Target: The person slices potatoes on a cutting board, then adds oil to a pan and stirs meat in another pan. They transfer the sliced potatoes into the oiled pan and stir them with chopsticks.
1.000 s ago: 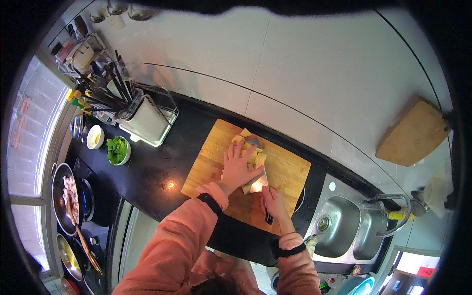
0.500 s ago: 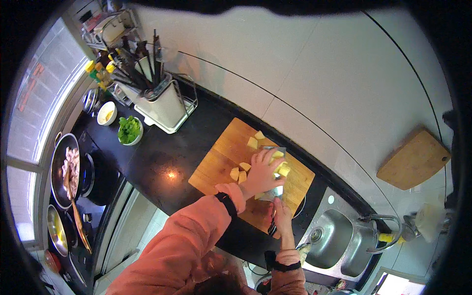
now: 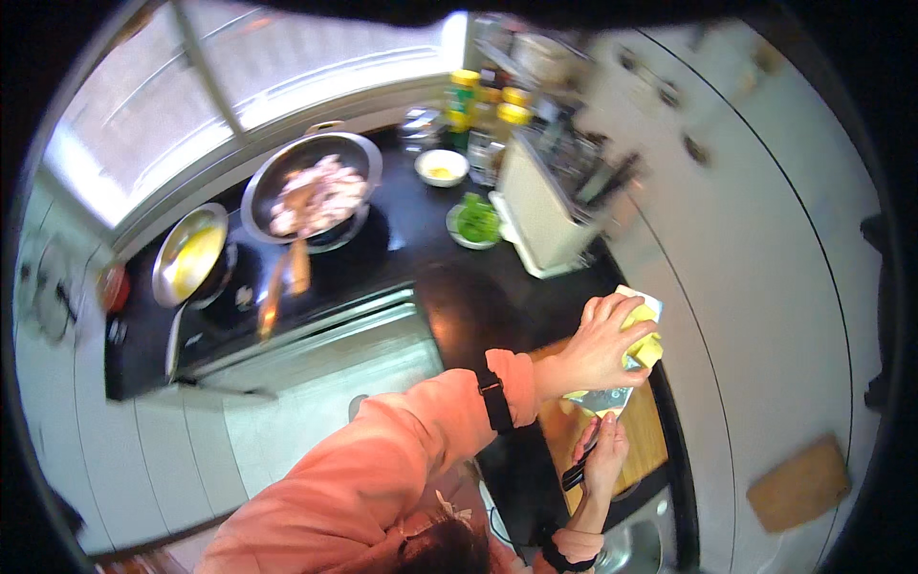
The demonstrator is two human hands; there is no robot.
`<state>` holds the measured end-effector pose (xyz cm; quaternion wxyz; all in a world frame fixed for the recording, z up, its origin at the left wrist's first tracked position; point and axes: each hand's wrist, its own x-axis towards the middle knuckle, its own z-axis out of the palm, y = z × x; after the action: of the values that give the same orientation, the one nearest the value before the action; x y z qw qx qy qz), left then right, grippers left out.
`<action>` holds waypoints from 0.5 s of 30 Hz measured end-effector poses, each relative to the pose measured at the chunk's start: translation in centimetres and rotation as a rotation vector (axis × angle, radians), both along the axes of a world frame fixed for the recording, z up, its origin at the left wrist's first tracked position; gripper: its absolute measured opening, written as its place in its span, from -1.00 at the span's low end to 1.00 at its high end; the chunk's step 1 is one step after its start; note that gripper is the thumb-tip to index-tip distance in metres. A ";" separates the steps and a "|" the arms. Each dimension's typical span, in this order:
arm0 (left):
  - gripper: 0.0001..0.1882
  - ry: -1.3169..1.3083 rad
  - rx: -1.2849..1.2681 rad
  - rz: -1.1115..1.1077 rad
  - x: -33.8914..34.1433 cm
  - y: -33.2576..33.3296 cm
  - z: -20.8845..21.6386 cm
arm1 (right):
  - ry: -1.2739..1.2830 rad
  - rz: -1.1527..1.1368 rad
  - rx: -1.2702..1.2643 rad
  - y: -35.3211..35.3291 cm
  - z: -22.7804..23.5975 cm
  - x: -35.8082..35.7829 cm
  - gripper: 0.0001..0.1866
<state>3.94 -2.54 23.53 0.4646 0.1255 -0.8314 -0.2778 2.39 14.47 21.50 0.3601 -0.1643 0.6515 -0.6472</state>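
Potato chunks [image 3: 643, 330], pale yellow, sit heaped on the flat of the knife blade [image 3: 602, 400], and my left hand [image 3: 601, 346] is cupped over them, fingers curled loosely round the pile to keep it on the steel. My right hand [image 3: 602, 457] is closed tight round the dark knife handle just below, holding the blade level above the wooden cutting board [image 3: 645, 445]. The board lies on the black worktop [image 3: 478, 306] near its right end, beside the white wall.

Farther along the worktop stand a white utensil rack [image 3: 540, 215], a small bowl of chopped green herbs [image 3: 475, 222] and a small white bowl [image 3: 441, 167]. On the stove, a wide pan [image 3: 311, 191] holds pinkish pieces with a wooden spatula [image 3: 287, 273] resting in it, and a smaller pan [image 3: 191, 253] with something yellow sits beside it.
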 end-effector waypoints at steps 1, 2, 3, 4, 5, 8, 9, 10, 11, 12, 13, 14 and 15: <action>-0.42 -0.026 -0.005 0.064 2.7 -2.0 0.7 | 0.019 0.069 0.003 -2.4 0.5 1.4 -0.68; -0.41 -0.012 -0.028 0.156 5.4 -4.1 1.2 | 0.031 0.145 -0.013 -4.7 0.9 3.0 -0.68; -0.41 -0.002 -0.044 0.245 8.4 -6.1 1.7 | 0.028 0.228 -0.044 -7.1 1.2 4.8 -0.68; -0.39 -0.017 -0.073 0.333 11.7 -8.1 1.9 | 0.072 0.336 -0.079 -9.7 1.4 6.7 -0.67; -0.38 0.010 -0.083 0.437 13.8 -8.5 2.1 | 0.074 0.339 -0.006 -10.6 2.0 8.4 -0.66; -0.39 -0.047 -0.120 0.685 24.6 -14.0 1.5 | 0.012 0.641 -0.108 -18.1 0.7 15.6 -0.64; -0.39 -0.056 -0.139 0.767 28.4 -15.3 1.1 | 0.006 0.728 -0.117 -20.2 0.2 18.5 -0.64; -0.39 -0.069 -0.188 0.880 32.2 -16.3 0.4 | -0.002 0.849 -0.196 -22.1 -0.4 21.3 -0.65; -0.40 -0.083 -0.256 0.991 36.0 -17.5 -0.1 | -0.038 0.923 -0.194 -24.2 -1.1 24.4 -0.65; -0.41 -0.111 -0.170 1.015 38.3 -15.9 -2.0 | -0.074 0.947 -0.100 -22.7 -1.9 26.4 -0.64; -0.42 -0.148 -0.095 1.068 42.1 -17.2 -2.5 | -0.110 1.025 -0.122 -25.0 -2.5 29.5 -0.64; -0.42 -0.182 -0.072 1.123 45.5 -17.8 -3.2 | -0.106 1.066 -0.071 -26.2 -2.9 32.4 -0.63; -0.42 -0.221 0.000 1.138 48.7 -18.9 -3.8 | -0.138 1.140 -0.066 -28.0 -3.5 35.1 -0.62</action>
<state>52.64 -21.41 19.68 0.4513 0.5810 -0.6767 0.0303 37.46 -13.54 18.05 0.6885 -0.4581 0.4142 -0.3802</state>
